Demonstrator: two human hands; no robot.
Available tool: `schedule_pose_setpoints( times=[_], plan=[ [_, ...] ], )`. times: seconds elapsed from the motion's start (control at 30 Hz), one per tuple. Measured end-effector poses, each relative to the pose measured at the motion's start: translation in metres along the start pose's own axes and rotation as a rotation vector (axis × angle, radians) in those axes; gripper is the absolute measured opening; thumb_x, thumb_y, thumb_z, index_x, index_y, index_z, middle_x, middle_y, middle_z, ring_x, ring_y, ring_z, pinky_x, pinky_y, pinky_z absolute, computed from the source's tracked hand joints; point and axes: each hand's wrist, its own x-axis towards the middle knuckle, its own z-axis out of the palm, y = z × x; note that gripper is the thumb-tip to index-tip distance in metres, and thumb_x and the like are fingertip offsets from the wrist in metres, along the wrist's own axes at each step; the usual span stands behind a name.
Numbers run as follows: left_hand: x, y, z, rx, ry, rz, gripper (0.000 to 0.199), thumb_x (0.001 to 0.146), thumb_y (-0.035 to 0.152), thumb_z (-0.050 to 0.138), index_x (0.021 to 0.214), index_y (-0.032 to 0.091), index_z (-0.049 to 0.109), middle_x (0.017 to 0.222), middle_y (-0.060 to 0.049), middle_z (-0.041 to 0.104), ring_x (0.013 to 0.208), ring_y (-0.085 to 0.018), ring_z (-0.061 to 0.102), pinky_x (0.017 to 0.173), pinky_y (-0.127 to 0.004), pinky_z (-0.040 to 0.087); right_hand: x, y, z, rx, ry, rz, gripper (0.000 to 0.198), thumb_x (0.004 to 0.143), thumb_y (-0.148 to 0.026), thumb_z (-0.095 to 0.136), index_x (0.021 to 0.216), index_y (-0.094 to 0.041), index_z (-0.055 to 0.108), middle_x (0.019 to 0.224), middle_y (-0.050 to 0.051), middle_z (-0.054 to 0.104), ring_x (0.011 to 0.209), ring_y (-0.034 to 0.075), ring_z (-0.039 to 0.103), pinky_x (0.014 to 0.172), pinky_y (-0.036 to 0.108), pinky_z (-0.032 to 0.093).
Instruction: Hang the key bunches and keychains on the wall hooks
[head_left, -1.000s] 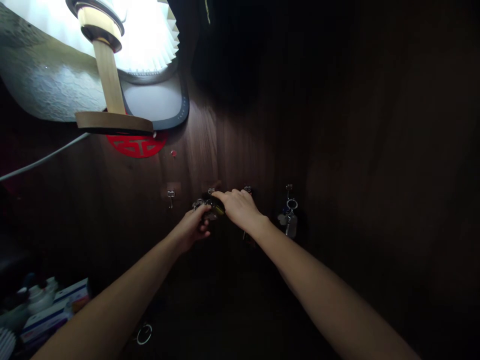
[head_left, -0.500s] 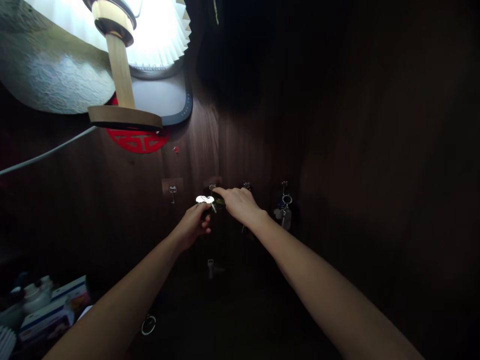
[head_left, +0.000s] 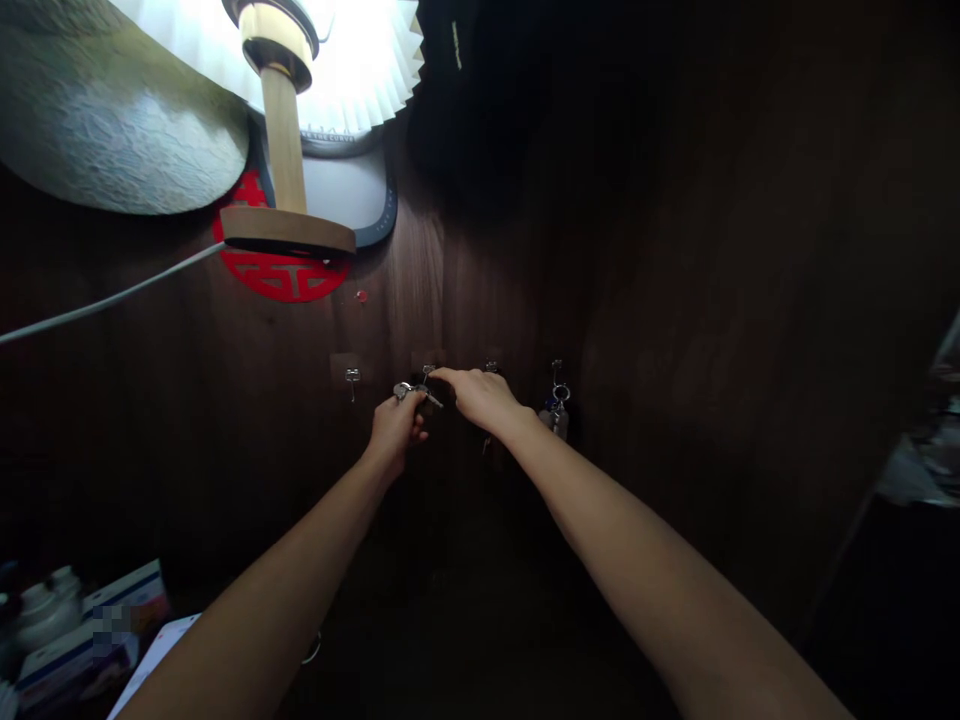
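Observation:
My left hand [head_left: 397, 425] is closed around a bunch of metal keys [head_left: 405, 390], some of which stick out past the thumb. Just above them a small metal wall hook [head_left: 428, 370] is fixed to the dark wood panel. My right hand [head_left: 484, 398] reaches in from the other side, its index fingertip at that hook. Its other fingers are curled, and whatever lies under them is hidden. Behind the right hand a further hook [head_left: 491, 366] shows in part, with a key hanging below. Another bunch of keys [head_left: 559, 408] hangs on the hook at the right.
A bare hook [head_left: 352, 376] is at the left. Above it are a lit lamp with a wooden stem [head_left: 285, 140], its white cable [head_left: 112, 302], a red round ornament [head_left: 281, 285] and a textured pale disc [head_left: 142, 150]. Boxes [head_left: 90, 640] and white bottles [head_left: 45, 612] stand at lower left.
The keys in my left hand have tilted and no longer glare; they sit closer to the hook. My right hand stays by the hook. The whole view has shifted slightly.

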Motion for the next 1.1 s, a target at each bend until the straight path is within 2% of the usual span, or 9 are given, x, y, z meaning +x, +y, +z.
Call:
schedule_pose_setpoints(
  times=[0.13, 0.27, 0.37, 0.57, 0.67, 0.77, 0.9, 1.0, 1.1],
  plan=[
    [0.005, 0.009, -0.002, 0.1, -0.085, -0.017, 0.014, 0.064, 0.026, 0.065, 0.065, 0.016, 0.055, 0.04, 0.008, 0.047, 0.031, -0.005, 0.039, 0.038, -0.019, 0.044, 0.002, -0.005, -0.001, -0.017, -0.02, 0.039, 0.042, 0.087, -0.021, 0.039, 0.126, -0.034, 0.045, 0.11, 0.005, 0.065, 0.101, 0.023, 0.061, 0.078, 0.032, 0.045],
    [0.014, 0.027, -0.012, 0.17, -0.084, 0.026, 0.01, 0.072, 0.027, 0.055, 0.074, 0.018, 0.055, 0.042, 0.01, 0.043, 0.032, -0.003, 0.036, 0.041, -0.015, 0.043, 0.003, -0.012, -0.002, -0.06, -0.038, 0.093, 0.048, 0.085, -0.013, 0.038, 0.127, -0.036, 0.045, 0.113, 0.004, 0.063, 0.102, 0.022, 0.06, 0.079, 0.033, 0.044],
    [0.004, 0.026, -0.028, 0.29, -0.214, 0.005, 0.008, 0.067, 0.026, 0.059, 0.071, 0.018, 0.058, 0.041, 0.008, 0.046, 0.033, -0.005, 0.039, 0.04, -0.016, 0.041, 0.004, -0.018, -0.003, -0.076, -0.051, 0.116, 0.053, 0.082, -0.009, 0.039, 0.127, -0.037, 0.044, 0.113, 0.004, 0.064, 0.102, 0.023, 0.059, 0.078, 0.034, 0.045],
    [-0.058, -0.047, -0.099, 0.612, -0.44, -0.145, 0.006, 0.054, 0.018, 0.061, 0.049, 0.02, 0.058, 0.032, 0.006, 0.046, 0.028, -0.01, 0.041, 0.032, -0.019, 0.026, 0.0, -0.021, -0.002, -0.062, -0.099, 0.154, 0.056, 0.082, -0.009, 0.039, 0.13, -0.037, 0.04, 0.115, 0.004, 0.062, 0.103, 0.023, 0.058, 0.078, 0.034, 0.045],
    [-0.075, -0.081, -0.138, 0.789, -0.412, -0.244, 0.007, 0.059, 0.027, 0.058, 0.055, 0.022, 0.061, 0.036, 0.003, 0.051, 0.032, -0.014, 0.048, 0.034, -0.02, 0.028, -0.001, -0.02, -0.002, -0.04, -0.097, 0.138, 0.057, 0.081, -0.008, 0.04, 0.13, -0.035, 0.04, 0.116, 0.003, 0.062, 0.103, 0.023, 0.058, 0.078, 0.034, 0.045],
    [-0.076, -0.092, -0.158, 0.889, -0.339, -0.298, 0.02, 0.061, 0.035, 0.057, 0.074, 0.022, 0.065, 0.046, 0.002, 0.056, 0.038, -0.016, 0.053, 0.033, -0.02, 0.031, 0.001, -0.017, -0.002, -0.006, -0.086, 0.102, 0.057, 0.079, -0.005, 0.039, 0.128, -0.033, 0.044, 0.113, 0.003, 0.063, 0.101, 0.021, 0.058, 0.079, 0.032, 0.045],
    [-0.07, -0.086, -0.145, 0.804, -0.282, -0.272, 0.032, 0.06, 0.04, 0.059, 0.085, 0.02, 0.064, 0.061, -0.001, 0.063, 0.044, -0.015, 0.056, 0.033, -0.019, 0.034, 0.0, -0.006, -0.002, 0.042, -0.089, 0.036, 0.058, 0.077, -0.004, 0.039, 0.128, -0.032, 0.045, 0.112, 0.002, 0.064, 0.1, 0.021, 0.059, 0.078, 0.031, 0.045],
    [-0.068, -0.087, -0.114, 0.784, -0.254, -0.199, 0.027, 0.064, 0.038, 0.057, 0.084, 0.021, 0.065, 0.057, 0.001, 0.062, 0.045, -0.016, 0.057, 0.034, -0.019, 0.035, -0.008, 0.016, -0.002, 0.102, -0.102, -0.037, 0.061, 0.075, -0.005, 0.04, 0.128, -0.035, 0.044, 0.108, -0.001, 0.065, 0.098, 0.019, 0.06, 0.077, 0.03, 0.044],
    [-0.067, -0.087, -0.072, 0.788, -0.26, -0.054, 0.018, 0.067, 0.035, 0.058, 0.078, 0.023, 0.067, 0.055, 0.002, 0.063, 0.054, -0.018, 0.061, 0.044, -0.022, 0.042, -0.018, 0.052, -0.002, 0.209, 0.033, -0.058, 0.057, 0.076, -0.005, 0.04, 0.123, -0.037, 0.048, 0.104, -0.005, 0.066, 0.097, 0.016, 0.059, 0.079, 0.028, 0.044]
  ],
)
